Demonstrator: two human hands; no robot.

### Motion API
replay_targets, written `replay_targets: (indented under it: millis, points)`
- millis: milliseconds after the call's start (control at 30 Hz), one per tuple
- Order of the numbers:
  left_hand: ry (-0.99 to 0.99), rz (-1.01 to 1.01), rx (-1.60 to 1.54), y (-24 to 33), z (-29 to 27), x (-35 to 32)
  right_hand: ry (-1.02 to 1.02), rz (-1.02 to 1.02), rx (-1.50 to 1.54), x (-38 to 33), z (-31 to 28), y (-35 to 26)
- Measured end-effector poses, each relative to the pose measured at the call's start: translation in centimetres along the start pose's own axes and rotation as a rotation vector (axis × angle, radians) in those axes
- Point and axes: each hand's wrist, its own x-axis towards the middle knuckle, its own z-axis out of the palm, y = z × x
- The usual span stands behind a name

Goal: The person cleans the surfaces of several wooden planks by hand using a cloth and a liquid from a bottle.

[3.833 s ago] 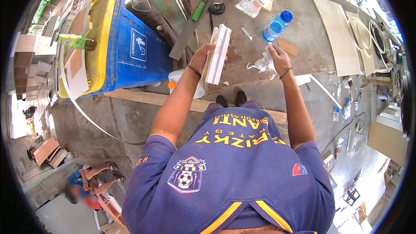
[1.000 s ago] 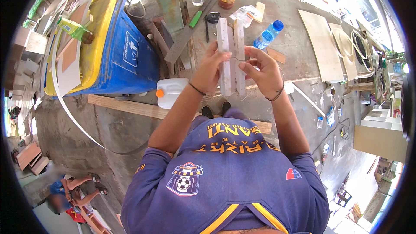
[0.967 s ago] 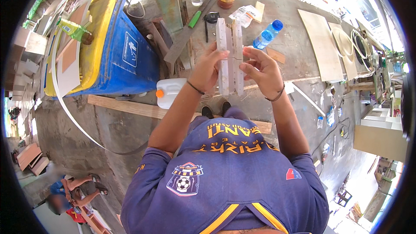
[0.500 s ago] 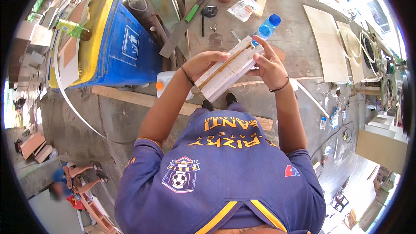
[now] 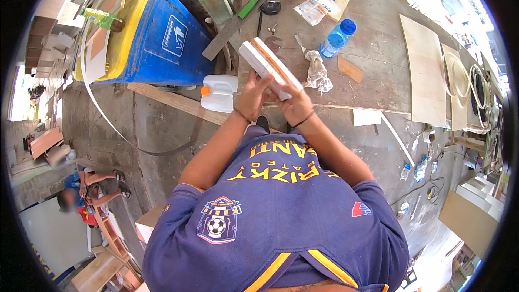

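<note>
White block [image 5: 267,67] has swung leftward; left fingers [image 5: 263,84] and right fingers [image 5: 286,104] clasp it.

Fisheye view in bright daylight, which enters mainly from the open areas along the top and right. The circular field ends in black at the corners, and the far edge of the worktable [image 5: 378,38] bows toward the rim. Glare bleaches the upper-right background, the left margin and the lower-right ground to white, erasing detail. The pale block [image 5: 263,64] and plastic jug [image 5: 219,83] appear light, the shirt [image 5: 292,200] dark; deeper shade lies beside the bin [image 5: 146,57]. The right hand [image 5: 296,108] looks slightly soft. A blurred patch covers the head of the seated person [image 5: 86,189].
</note>
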Motion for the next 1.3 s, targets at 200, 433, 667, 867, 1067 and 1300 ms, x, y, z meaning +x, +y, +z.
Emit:
replay_targets:
  millis: [200, 433, 667, 867, 1067, 1300]
  points:
    - [0.137, -0.005, 0.228, -1.1, -1.0, 1.5, 0.109, 0.24, -0.42, -0.6, -1.6, -0.1]
    - [0.193, 0.022, 1.203, -1.3, -5.6, 4.2, 0.362, -0.7, -1.122, 3.0, -12.8, -10.9]
    - [0.212, 0.124, 1.145, -2.5, -5.6, 4.4, 0.376, -0.889, -1.61, 7.5, -9.8, -17.8]
    - [0.294, 0.199, 0.928, -4.5, -6.7, 3.9, 0.125, -0.797, -1.636, 9.0, -6.7, -18.6]
    - [0.367, 0.235, 0.943, -5.4, -7.1, 2.9, -0.315, -0.259, -1.953, 2.6, 1.2, -19.0]
    - [0.421, 0.29, 1.098, -5.4, -5.1, 3.2, -0.638, 0.461, -2.285, 3.7, -0.5, -11.4]
